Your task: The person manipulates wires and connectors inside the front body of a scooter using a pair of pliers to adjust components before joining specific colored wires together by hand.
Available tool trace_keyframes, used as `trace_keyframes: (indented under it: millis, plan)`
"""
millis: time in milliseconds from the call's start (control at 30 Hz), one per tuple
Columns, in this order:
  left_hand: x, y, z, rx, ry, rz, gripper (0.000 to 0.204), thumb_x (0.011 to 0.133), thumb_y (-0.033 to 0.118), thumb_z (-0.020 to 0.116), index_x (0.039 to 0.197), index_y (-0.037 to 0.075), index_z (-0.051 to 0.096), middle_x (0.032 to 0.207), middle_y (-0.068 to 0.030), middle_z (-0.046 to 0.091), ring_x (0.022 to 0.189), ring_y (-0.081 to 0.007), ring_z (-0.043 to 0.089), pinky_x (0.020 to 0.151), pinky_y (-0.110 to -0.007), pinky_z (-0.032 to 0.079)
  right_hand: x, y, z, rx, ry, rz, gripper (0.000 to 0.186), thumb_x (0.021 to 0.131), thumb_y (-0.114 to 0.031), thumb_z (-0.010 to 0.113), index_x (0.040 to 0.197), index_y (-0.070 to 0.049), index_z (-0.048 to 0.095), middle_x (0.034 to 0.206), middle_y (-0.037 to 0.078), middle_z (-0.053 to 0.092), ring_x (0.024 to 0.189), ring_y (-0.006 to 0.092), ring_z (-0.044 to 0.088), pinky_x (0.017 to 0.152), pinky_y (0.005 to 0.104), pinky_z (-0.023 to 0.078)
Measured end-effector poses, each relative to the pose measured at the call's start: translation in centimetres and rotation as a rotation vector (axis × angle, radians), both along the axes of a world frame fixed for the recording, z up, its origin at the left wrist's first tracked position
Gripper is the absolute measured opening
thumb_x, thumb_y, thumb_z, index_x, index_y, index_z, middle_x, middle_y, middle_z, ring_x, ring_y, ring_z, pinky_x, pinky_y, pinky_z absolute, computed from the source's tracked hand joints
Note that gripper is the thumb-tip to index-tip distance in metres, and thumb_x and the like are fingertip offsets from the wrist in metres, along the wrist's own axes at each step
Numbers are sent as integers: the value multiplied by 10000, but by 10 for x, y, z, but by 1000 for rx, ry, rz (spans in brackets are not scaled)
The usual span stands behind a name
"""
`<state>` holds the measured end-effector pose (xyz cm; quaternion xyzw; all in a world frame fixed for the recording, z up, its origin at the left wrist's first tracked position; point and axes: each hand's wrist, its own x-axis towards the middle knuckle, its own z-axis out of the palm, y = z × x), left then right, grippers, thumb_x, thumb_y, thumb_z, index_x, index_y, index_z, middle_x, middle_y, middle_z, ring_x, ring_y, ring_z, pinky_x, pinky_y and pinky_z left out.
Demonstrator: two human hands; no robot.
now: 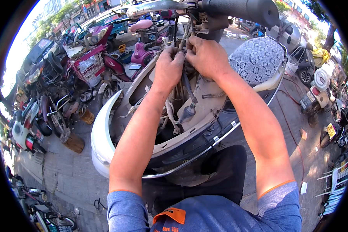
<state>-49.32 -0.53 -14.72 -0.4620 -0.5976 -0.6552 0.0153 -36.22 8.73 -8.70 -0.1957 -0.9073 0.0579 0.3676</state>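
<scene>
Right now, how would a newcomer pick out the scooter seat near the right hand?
Start at the opened-up scooter with the white curved fairing, mid-picture. From the right hand, go right, past the wrist, to the broad rounded seat. Its pale cover carries a dark lattice-and-flower pattern, unlike the plain pink seat farther back, left.

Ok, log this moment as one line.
left hand: curled at wires; right hand: beside it, curled; exact grip: hidden; scooter: wiring exposed; patterned seat: right of hands
</scene>
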Motion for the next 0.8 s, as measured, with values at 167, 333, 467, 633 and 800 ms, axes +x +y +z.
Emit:
trace_keyframes:
  millis: [167, 333, 467, 633, 800]
  plan:
    - [-8, 7, 9, -123, 306, -36, 468, 1002, 328, 632, 1138, -112, 715, 1002, -290, 744, 963, -352, 727, 876, -421, 537, 4, 16, -5, 2, 51, 86, 219, 916, -282, 692, 1042, -119, 767, 924, 169, 779, 911, 407, 750, 813, 520, 595]
    - [-7, 8, 5, -208, -348, -266, 394, 1058, 285, 606, 1235, -42, 736, 1086, -66, 753, 952, -156, 683, 854, -325, 534, 69, 17, -36, -236, 518, 187, 234, 1011, -293, 668, 1047, -75, 744, 873, 123, 777, 819, 344, 753, 746, 446, 578]
    - [1, 7, 0, -139, -276, -206, 375, 1063, 267, 613, 1227, -54, 714, 1033, -46, 714, 914, -130, 614, 858, -294, 489, 137, 46, -139, -486, 937, -63, 191, 1029, -221, 645, 1021, -39, 700, 815, 129, 741, 739, 332, 728, 715, 410, 554]
    - [7, 12, -4, -153, -92, -87, 250, 1115, 198, 582, 1176, -21, 686, 1037, -52, 713, 901, -138, 656, 805, -282, 533, 139, 72, -372, -713, -315, -313, 271, 955, -261, 649, 1116, -66, 747, 1078, 226, 762, 1050, 421, 731, 936, 525, 578]
    - [9, 8, -5, -70, -235, -102, 239, 1105, 184, 624, 1233, -15, 661, 1084, -69, 724, 948, -152, 699, 827, -293, 568, 103, 61, -496, -599, -598, -380, 345, 978, -160, 633, 1310, -79, 680, 1436, 134, 616, 1345, 326, 579, 1102, 482, 503]
